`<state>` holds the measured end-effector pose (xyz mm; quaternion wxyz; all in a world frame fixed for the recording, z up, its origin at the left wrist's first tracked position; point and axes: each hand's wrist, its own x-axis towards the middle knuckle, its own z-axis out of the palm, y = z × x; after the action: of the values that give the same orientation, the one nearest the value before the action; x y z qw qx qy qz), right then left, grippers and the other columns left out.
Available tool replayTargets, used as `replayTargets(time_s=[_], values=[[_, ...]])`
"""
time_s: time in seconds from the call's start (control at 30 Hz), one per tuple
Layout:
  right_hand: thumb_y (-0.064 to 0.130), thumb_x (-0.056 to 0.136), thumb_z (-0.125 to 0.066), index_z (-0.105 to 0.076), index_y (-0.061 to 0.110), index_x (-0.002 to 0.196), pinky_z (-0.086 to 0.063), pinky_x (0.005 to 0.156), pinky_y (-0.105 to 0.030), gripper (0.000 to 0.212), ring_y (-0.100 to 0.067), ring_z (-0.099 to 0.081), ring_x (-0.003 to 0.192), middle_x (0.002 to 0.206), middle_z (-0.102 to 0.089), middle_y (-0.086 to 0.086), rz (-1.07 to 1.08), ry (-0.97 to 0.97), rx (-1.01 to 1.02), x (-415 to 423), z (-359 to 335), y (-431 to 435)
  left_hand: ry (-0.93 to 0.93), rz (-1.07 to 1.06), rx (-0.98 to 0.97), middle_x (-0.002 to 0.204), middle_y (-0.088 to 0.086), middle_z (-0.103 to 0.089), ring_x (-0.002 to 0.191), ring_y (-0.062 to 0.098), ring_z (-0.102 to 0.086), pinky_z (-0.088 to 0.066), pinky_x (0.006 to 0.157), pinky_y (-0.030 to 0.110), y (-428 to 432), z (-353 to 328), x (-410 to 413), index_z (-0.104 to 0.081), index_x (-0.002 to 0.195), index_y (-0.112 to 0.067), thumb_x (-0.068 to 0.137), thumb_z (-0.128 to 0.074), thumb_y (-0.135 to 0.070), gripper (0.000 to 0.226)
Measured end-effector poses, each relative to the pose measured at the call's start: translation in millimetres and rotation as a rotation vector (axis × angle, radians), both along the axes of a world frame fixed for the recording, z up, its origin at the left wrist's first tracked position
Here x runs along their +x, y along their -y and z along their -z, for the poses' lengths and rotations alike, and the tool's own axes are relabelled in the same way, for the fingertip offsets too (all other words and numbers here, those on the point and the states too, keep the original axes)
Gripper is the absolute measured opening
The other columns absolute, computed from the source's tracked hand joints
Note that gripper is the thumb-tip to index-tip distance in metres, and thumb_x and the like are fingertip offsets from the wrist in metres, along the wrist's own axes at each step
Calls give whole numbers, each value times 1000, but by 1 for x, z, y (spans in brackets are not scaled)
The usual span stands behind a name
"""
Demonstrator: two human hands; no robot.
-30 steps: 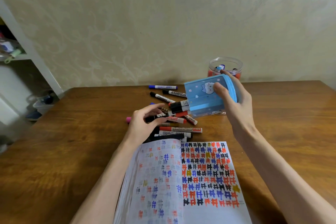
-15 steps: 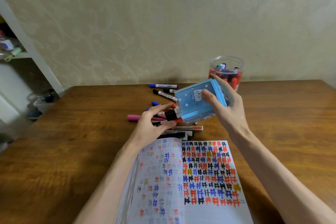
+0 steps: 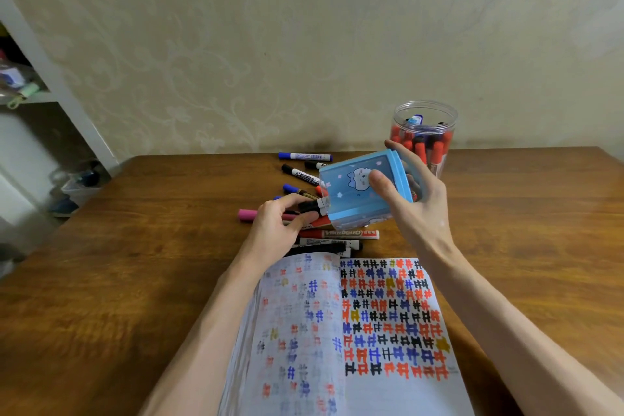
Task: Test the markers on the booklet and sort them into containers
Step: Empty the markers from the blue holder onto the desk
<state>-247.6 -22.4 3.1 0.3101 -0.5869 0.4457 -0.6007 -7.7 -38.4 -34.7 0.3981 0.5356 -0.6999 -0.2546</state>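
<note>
Blue box [image 3: 347, 209], lowered leftward since a second ago, meets the left hand [image 3: 277, 230].
The right hand [image 3: 418, 209] grasps the tilted box, thumb on its side; the left hand pinches a black marker [image 3: 312, 205] just beside the box's lower end, above loose markers [image 3: 337, 234] lying beyond the open booklet [image 3: 371, 331]. A jar [image 3: 423, 121] of markers stands behind.

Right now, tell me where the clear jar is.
Head view: the clear jar stands at the far edge of the table, right of centre, just behind the blue box the right hand holds.
</note>
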Motion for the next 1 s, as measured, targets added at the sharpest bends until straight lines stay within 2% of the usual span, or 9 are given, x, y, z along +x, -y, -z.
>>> replayTargets(time_s=[0.17,0.27,0.4,0.53,0.6,0.67,0.8,0.93,1.0], values=[[69,76,-72,-60,47,139,-60,90,-25,68,-2,-63,121,131,-66,17,13,101,56,1,-1,-1,-116,18,16,108,-20,-73,105,-8,-65,-49,83,7,-5,-2,-1,-72,114,-31,95,-73,-25,20],[70,75,-70,-60,49,138,-58,86,-23,67,-4,-64,120,132,-66,15,9,120,67,-3,-4,-1,-93,44,56,108,-23,-74,107,-9,-64,-48,87,11,-5,-4,6,-73,115,-34,93,-75,-25,24],[70,77,-71,-61,49,138,-58,85,-25,66,-11,-64,123,135,-66,8,-3,135,82,-9,-6,2,-27,57,87,113,-22,-74,113,-6,-64,-50,101,27,-4,0,17,-73,120,-31,87,-80,-17,37],[70,75,-71,-60,45,141,-59,79,-21,71,-10,-66,119,134,-66,5,16,125,76,-15,-8,3,48,2,19,111,-30,-68,109,-17,-58,-45,89,10,-2,-3,23,-72,114,-38,92,-75,-14,33],[69,76,-71,-59,42,143,-61,81,-24,73,-12,-67,119,134,-66,3,31,126,68,-19,-11,5,99,-31,32,111,-33,-65,109,-18,-56,-43,90,9,0,-2,36,-68,113,-44,94,-71,-11,37],[68,77,-71,-59,42,143,-62,84,-27,72,-15,-67,120,134,-67,2,41,124,69,-23,-13,5,117,-46,66,119,-28,-66,117,-10,-57,-45,100,20,0,1,47,-68,118,-43,95,-70,-9,41],[69,80,-71,-58,51,140,-59,101,-47,64,-15,-62,128,138,-66,5,72,42,53,-27,-12,7,134,1,52,126,-28,-60,129,-3,-48,-41,106,26,-1,3,41,-63,122,-50,92,-68,-6,53],[71,79,-70,-56,51,143,-58,102,-54,68,-15,-58,131,142,-63,4,85,-34,26,-32,-17,6,137,16,19,127,-24,-60,131,-1,-44,-39,111,38,-1,7,30,-65,128,-42,92,-69,-32,37],[72,79,-70,-55,54,143,-56,103,-57,68,-16,-57,133,143,-62,5,93,-61,5,-36,-20,5,175,-13,-5,126,-23,-60,130,-2,-43,-37,112,43,0,10,28,-67,130,-37,89,-65,-44,42]])
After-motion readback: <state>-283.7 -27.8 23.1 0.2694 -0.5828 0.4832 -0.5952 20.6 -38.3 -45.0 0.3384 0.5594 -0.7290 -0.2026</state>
